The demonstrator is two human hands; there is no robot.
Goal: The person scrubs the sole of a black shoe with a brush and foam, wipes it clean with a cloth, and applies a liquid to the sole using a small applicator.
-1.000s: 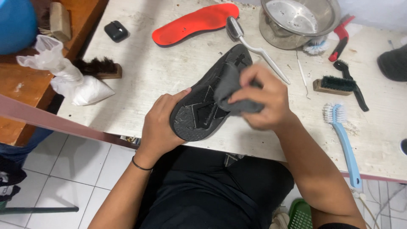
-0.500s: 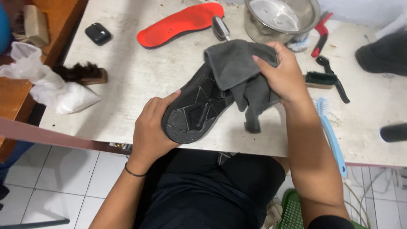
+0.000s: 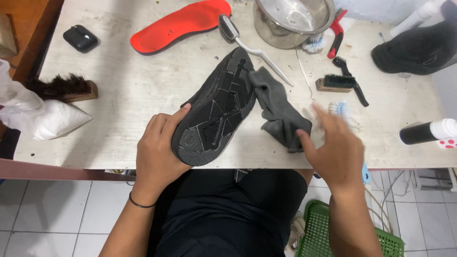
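Head view: a black shoe (image 3: 216, 112) is held sole-up at the near edge of a pale, scuffed table (image 3: 124, 90). Its long axis is set on a diagonal, the heel pointed near-left toward the person and the toe pointed far-right toward a steel bowl (image 3: 293, 19). The heel end is cupped by the left hand (image 3: 159, 147), whose fingers are curled around the shoe's left side with the thumb laid along the sole's edge. A dark grey cloth (image 3: 278, 112) is draped on the table just right of the shoe, its far end touching the toe. The cloth's near end is met by the right hand (image 3: 333, 147), blurred, with fingers spread loosely; whether the cloth is actually pinched cannot be told. A light blue brush (image 3: 343, 110) is partly hidden behind that hand. Farther off, a red insole (image 3: 183, 24) is laid at far left, with a white-handled brush (image 3: 250, 47) between it and the bowl. A small black-bristled brush (image 3: 337, 83) is seen at right, a wooden brush (image 3: 64, 88) and a white bag (image 3: 43, 119) at left.
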